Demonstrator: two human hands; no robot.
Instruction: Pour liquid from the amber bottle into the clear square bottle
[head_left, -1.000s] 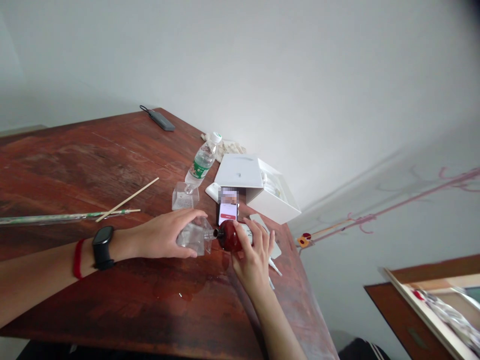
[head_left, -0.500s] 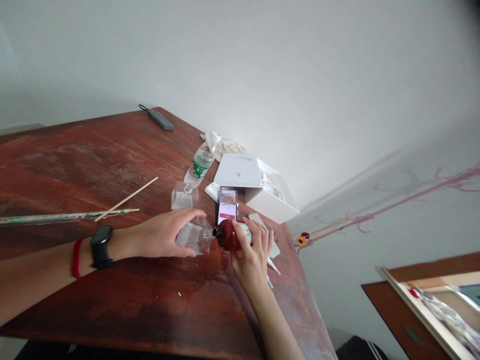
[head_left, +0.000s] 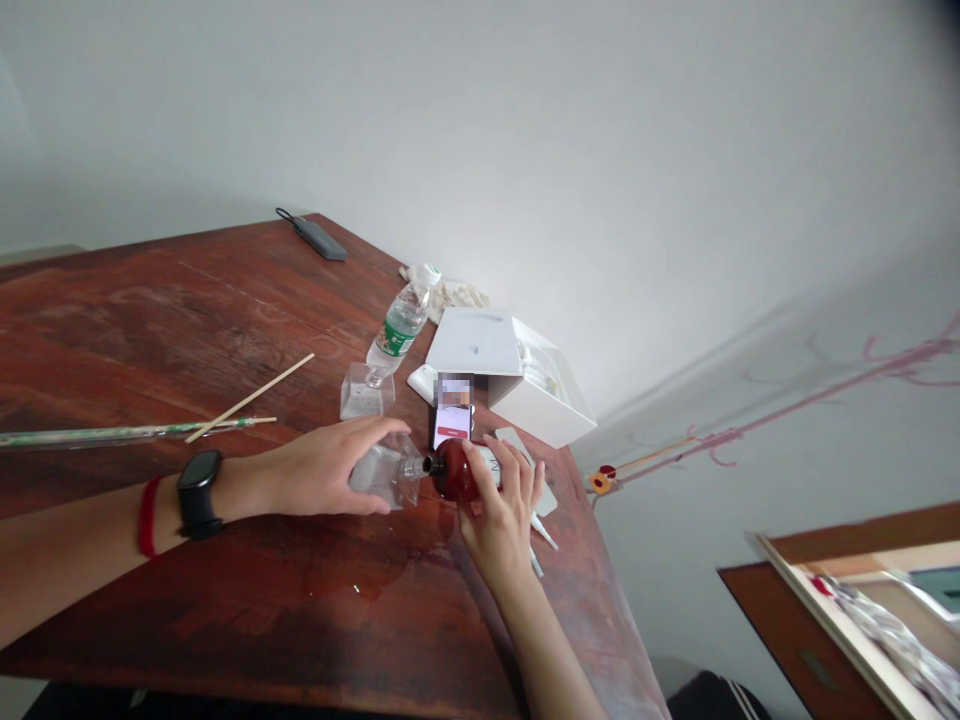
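Observation:
My left hand point(head_left: 341, 467) is wrapped round a clear square bottle point(head_left: 381, 474) whose threaded neck points right. In my right hand point(head_left: 499, 510) is a dark red-brown bottle point(head_left: 454, 470) with a white label, tipped on its side. Its dark open mouth meets or nearly meets the clear neck; whether they touch I cannot tell. Just behind stands another clear square bottle point(head_left: 366, 397), its neck up. Beyond it is a water bottle point(head_left: 397, 330) with a green label and white cap. A phone point(head_left: 453, 424) with a lit screen is propped behind the red-brown bottle.
A white box point(head_left: 476, 340) and an open white tray point(head_left: 551, 400) stand by the wall. Wooden sticks point(head_left: 251, 397) and a green-patterned packet point(head_left: 135, 433) lie at left, a grey device point(head_left: 319, 240) at the far edge. White-tipped tools point(head_left: 544, 532) lie right. Wet patches mark the table point(head_left: 247, 600).
The whole view has shifted very slightly. Both hands keep the same hold, and the two bottles stay mouth to mouth as before.

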